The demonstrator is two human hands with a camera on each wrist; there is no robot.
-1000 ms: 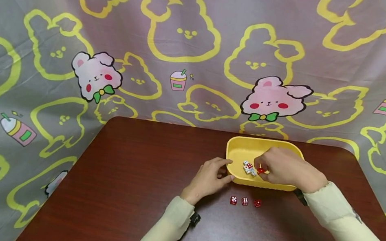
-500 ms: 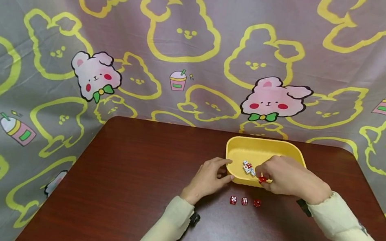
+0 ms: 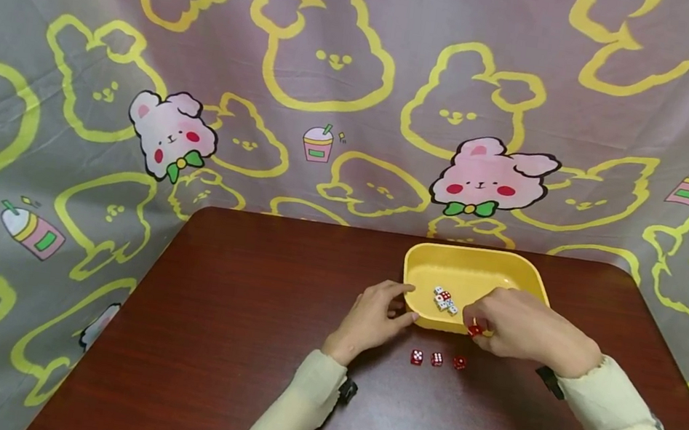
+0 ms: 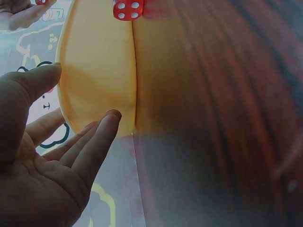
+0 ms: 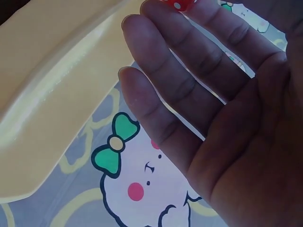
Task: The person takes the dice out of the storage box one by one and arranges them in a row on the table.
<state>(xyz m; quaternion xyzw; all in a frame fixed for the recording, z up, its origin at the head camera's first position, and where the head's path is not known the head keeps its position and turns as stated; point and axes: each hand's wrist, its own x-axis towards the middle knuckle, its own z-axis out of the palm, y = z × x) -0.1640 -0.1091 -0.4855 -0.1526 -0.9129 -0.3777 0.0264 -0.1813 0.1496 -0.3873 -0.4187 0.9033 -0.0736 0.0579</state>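
My right hand (image 3: 529, 333) pinches a red die (image 3: 475, 331) between thumb and fingertips, over the near rim of a yellow plastic box (image 3: 464, 260). In the right wrist view that die (image 5: 179, 4) shows at the top edge. Fingers of my left hand (image 3: 373, 314) touch the box's left end, stretched rather than curled in the left wrist view. Inside the box lie several white dice (image 3: 452, 308) and a red die (image 3: 445, 296). In front of it, three red dice stand in a spaced row: left (image 3: 417, 357), middle (image 3: 437, 359) and right (image 3: 459, 363).
The dark brown wooden table (image 3: 263, 321) has rounded far corners. A grey cloth (image 3: 377, 80) with cartoon bears hangs behind it and along both sides. The box stands close to the table's far edge.
My right hand has carried the red die from inside the box toward me and slightly right, to the near rim. My left hand and the row of dice stay put.
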